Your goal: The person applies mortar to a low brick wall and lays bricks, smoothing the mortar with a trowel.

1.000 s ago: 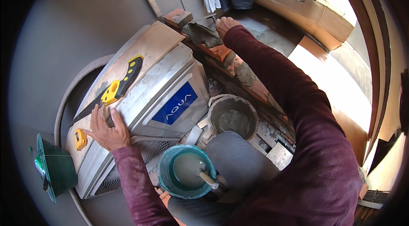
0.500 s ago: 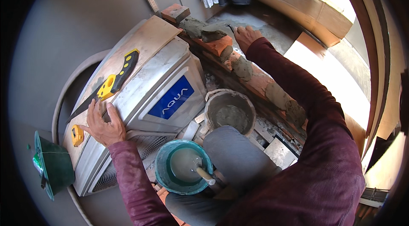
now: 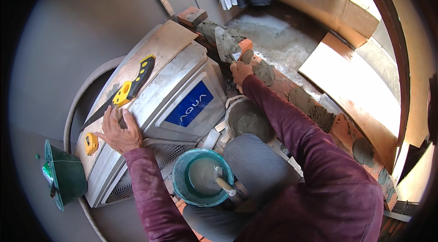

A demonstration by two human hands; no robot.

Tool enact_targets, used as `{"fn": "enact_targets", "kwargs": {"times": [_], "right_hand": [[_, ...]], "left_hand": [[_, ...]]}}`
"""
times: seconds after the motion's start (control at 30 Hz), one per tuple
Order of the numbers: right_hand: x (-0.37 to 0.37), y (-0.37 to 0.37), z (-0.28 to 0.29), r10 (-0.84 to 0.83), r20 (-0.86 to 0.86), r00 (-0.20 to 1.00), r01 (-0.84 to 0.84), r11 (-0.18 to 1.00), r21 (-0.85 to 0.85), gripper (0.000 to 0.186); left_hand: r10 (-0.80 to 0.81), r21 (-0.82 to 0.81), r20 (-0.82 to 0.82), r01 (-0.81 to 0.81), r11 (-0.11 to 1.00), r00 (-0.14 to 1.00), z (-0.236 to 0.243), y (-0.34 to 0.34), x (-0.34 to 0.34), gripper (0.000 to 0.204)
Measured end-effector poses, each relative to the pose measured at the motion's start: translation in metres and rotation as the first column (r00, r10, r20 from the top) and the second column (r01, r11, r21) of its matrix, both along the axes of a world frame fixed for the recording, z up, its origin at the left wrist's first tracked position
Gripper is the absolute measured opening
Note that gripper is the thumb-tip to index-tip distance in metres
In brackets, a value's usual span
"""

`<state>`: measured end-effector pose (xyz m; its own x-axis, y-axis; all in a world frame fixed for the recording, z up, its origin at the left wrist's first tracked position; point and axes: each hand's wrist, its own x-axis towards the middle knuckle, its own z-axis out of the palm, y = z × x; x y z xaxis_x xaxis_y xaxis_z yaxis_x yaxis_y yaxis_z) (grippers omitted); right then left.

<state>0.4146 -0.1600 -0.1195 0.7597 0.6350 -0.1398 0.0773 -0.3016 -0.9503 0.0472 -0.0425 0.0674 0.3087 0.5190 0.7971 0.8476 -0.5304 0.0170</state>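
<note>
My right hand (image 3: pixel 241 74) grips a trowel (image 3: pixel 224 43) by its handle. Its grey, mortar-smeared blade points away from me, over the far end of a low row of orange bricks (image 3: pixel 284 83). Wet mortar (image 3: pixel 207 31) coats the bricks near the blade, with more patches along the row. On the left, my left hand (image 3: pixel 122 131) rests with fingers spread on the upper edge of a white air-conditioner outdoor unit (image 3: pixel 150 121). Its fingertips are by a yellow-and-black handsaw (image 3: pixel 132 84), which lies on a thin wooden board (image 3: pixel 169 37). A yellow tape measure (image 3: pixel 91 143) is close to my thumb.
Between my knee and the bricks stands a mortar bucket (image 3: pixel 248 119). A teal bucket (image 3: pixel 179 182) holds cloudy water and a wooden-handled tool (image 3: pixel 225 186). Another green bucket (image 3: pixel 70 176) is at far left. Beyond the bricks are a board (image 3: pixel 356 89) and a large cardboard box (image 3: pixel 315 7).
My right hand has come nearer and to the left, and the trowel blade has swung round to point away from me. The left hand keeps its place on the unit. The view has shifted slightly.
</note>
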Motion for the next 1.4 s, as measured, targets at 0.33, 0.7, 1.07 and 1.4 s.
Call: {"fn": "enact_targets", "kwargs": {"times": [0.33,0.7,1.07,1.4], "right_hand": [[-0.031,-0.061,0.005,0.122,0.37,0.921,0.061,0.893,-0.447,0.034],[-0.056,-0.256,0.049,0.674,0.069,0.735,-0.444,0.556,-0.702,0.039],[0.069,-0.217,-0.047,0.873,0.155,0.462,-0.584,0.431,-0.687,0.042],[-0.365,-0.193,0.258,0.824,0.45,-0.345,-0.861,-0.469,0.198,0.039]], "left_hand": [[-0.046,0.021,0.036,0.045,0.999,0.998,-0.003,-0.001,0.013,0.029],[-0.475,0.007,0.239,0.488,0.873,0.847,0.002,0.001,-0.019,0.051],[0.414,-0.92,0.313,0.164,0.356,0.855,-0.056,-0.279,-0.409,0.038],[0.6,-0.674,-0.726,-0.517,-0.527,0.336,-0.221,-0.42,-0.408,0.113]]}}
